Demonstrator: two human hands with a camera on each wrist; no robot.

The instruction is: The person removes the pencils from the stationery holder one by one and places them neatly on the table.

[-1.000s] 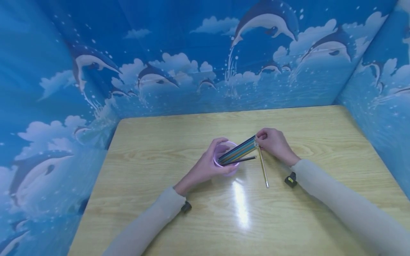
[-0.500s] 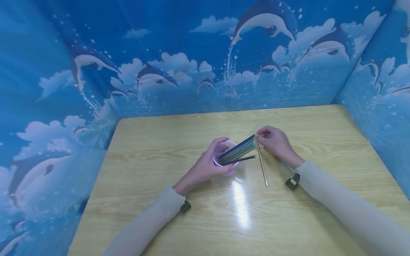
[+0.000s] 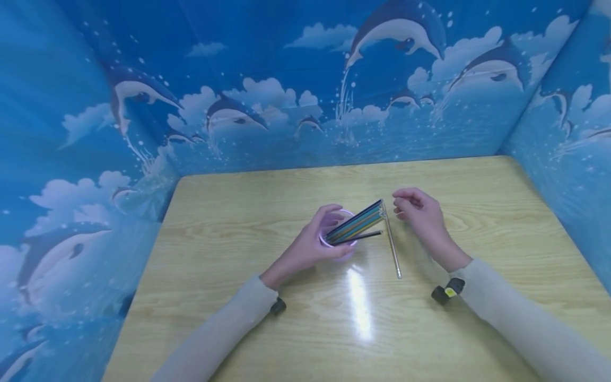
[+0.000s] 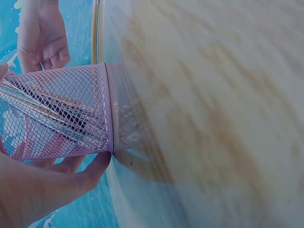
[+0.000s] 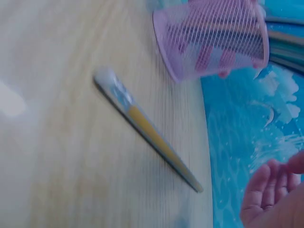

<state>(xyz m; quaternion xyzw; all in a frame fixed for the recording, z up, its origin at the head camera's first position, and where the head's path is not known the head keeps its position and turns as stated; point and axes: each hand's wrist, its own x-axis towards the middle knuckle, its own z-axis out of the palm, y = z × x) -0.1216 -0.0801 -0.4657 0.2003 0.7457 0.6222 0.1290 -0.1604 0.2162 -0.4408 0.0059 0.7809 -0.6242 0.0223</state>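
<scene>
on the desk [image 3: 229, 212], head view: left hand [image 3: 307, 245] wrapped round a pink mesh cup [image 3: 346, 215], thumb on the near side; bundle of pencils [image 3: 359, 220] in it, leaning out to the right, one black pencil [image 3: 363, 237] splayed apart from the rest. right hand [image 3: 422, 216] just beside the pencil ends, fingers loosely bent, nothing held. loose pencil [image 3: 393, 246] lying flat between cup and right sleeve [image 3: 515, 313]. dolphin-print backdrop [image 3: 286, 132] behind. left wrist view: cup upright, base at the desk, pencils showing through the mesh; right hand beyond, grip slack. right wrist view, blurred: loose pencil, yellow with metal band, clear of the cup; right hand's palm bare.
</scene>
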